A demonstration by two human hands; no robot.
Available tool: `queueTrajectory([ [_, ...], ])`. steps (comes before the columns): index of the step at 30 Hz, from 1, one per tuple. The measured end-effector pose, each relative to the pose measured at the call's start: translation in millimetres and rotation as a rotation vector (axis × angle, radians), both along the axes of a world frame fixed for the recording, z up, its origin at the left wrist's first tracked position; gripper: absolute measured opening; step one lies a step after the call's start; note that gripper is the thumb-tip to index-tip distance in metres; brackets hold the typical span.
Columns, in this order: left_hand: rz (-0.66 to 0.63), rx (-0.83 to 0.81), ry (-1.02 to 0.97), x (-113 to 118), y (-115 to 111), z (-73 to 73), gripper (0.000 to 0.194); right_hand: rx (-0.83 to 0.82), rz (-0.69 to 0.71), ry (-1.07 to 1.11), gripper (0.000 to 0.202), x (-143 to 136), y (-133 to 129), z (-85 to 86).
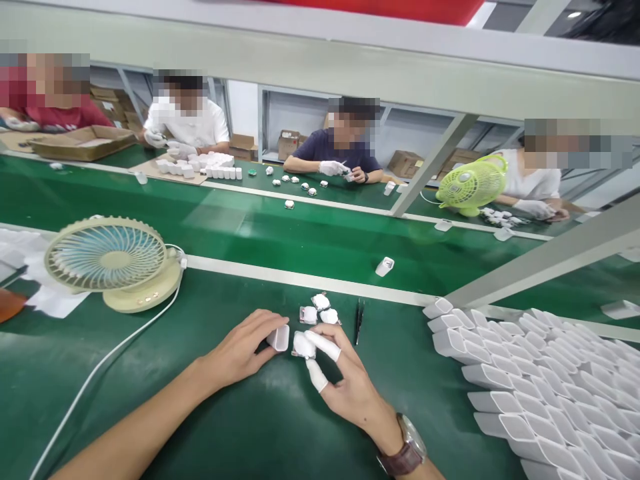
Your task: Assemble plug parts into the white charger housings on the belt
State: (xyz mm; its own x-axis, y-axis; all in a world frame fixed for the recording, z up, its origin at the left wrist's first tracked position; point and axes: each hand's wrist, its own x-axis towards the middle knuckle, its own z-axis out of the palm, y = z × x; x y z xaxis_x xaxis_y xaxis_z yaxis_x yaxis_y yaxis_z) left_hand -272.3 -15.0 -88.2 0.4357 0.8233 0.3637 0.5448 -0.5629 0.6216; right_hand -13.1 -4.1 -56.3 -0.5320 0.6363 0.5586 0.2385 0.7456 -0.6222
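Observation:
My left hand [250, 347] is closed around a small white plastic housing [281, 338], its open end facing right. Just across from that opening, my right hand [345, 373] pinches a small white part with a metallic edge [303, 345] between thumb and fingers. White finger cots cover the thumb and a finger of this hand, and a watch [407, 445] is on the wrist. The housing and the part are a little apart. Beyond my hands lie several similar white parts [321, 302] in a cluster. Black tweezers [359, 321] rest to their right.
Many open white housings [550, 380] stand in rows at the right. A beige fan [120, 267] with a white cable [107, 367] is at the left. One housing [385, 267] lies on the green belt [300, 233]. Several co-workers sit across, near a green fan [473, 185].

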Motion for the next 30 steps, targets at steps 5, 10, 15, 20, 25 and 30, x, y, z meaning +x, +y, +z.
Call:
queueTrajectory([
  [5,0.032,-0.003,0.01,3.3,-2.4,2.7,0.065,0.085,-0.018,-0.064,0.061,-1.6,-6.4,-3.5],
  [10,0.046,0.006,0.017,5.8,-5.1,4.5,0.071,0.133,-0.018,-0.1,0.061,-0.4,-9.0,-5.9],
  [15,0.045,0.006,0.025,7.0,-5.2,3.2,0.075,0.162,-0.013,-0.107,0.061,-0.2,-8.8,-6.7],
  [20,0.039,0.003,0.043,7.0,-5.5,2.5,0.077,0.164,-0.016,-0.121,0.064,0.2,-8.8,-8.4],
  [25,0.032,0.006,0.056,7.5,-6.1,2.9,0.079,0.15,-0.024,-0.149,0.064,-0.2,-9.4,-9.5],
  [30,0.019,-0.009,0.051,8.6,-7.1,3.9,0.079,0.156,-0.027,-0.175,0.066,-1.0,-9.7,-10.3],
])
